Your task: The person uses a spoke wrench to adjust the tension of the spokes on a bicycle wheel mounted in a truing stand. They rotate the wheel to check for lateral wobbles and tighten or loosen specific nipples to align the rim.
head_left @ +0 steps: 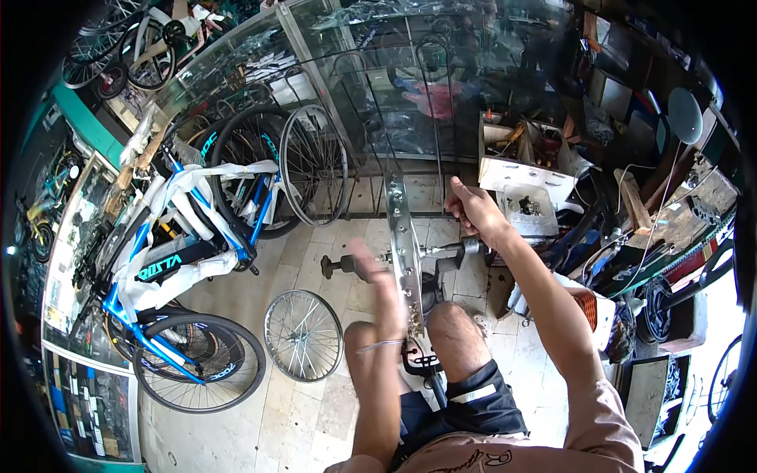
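Between my knees a bare bicycle rim stands upright, seen edge-on, with a row of holes along its metal band. A hub axle and clamp arms of what looks like a wheel stand cross it. My left hand is beside the rim's left side, smeared by motion, its fingers seemingly stretched out. Right of the rim and apart from it, my right hand is raised with thumb and fingers curled together. Anything in that pinch is too small to make out.
A spoked wheel lies on the tiled floor at left, near a blue bicycle partly wrapped in white. Another wheel leans behind. At right stand a wooden tool box, a white parts tray and a cluttered bench.
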Tool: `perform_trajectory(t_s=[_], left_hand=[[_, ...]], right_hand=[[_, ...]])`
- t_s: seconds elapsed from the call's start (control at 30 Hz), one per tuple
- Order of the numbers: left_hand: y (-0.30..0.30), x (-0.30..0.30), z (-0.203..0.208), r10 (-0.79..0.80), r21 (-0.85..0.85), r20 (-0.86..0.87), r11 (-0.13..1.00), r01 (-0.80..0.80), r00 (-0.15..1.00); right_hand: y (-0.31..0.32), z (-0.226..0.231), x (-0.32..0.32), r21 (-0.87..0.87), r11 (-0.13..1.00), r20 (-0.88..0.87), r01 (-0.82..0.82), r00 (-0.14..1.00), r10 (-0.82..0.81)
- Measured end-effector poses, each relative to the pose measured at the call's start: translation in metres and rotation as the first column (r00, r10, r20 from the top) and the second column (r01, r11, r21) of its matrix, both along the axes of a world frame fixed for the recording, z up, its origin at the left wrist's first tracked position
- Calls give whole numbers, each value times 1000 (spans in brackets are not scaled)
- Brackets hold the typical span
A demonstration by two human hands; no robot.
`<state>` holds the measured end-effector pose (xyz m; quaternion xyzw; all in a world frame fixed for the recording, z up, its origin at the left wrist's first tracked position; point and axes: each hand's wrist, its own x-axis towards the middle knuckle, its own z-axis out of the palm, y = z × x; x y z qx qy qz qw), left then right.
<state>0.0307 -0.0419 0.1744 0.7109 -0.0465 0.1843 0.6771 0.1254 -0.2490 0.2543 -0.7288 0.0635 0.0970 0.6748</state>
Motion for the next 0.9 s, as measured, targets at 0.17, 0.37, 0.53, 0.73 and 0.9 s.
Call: perform_trajectory(t_s=[0.17, 0.37, 0.53, 0.73, 0.9], left_hand=[[-21, -11, 15, -165, 111, 91, 982, 154, 982], [-11, -21, -1, -127, 240, 35, 964, 115, 991], [-11, -29, -5, -156, 193, 31, 970, 147, 987], [30, -21, -24, -220, 84, -72, 970, 226, 973], [37, 17, 7, 4, -9, 14, 1000, -4, 1000]], right_hand=[[44, 11, 10, -127, 992, 59, -21, 998, 28], [63, 12, 22, -145, 978, 72, -150, 984, 161], [76, 6, 8, -223, 971, 153, -91, 980, 127], [49, 12, -7, -224, 942, 102, -250, 955, 278], [21, 9, -24, -105, 986, 30, -128, 991, 132]])
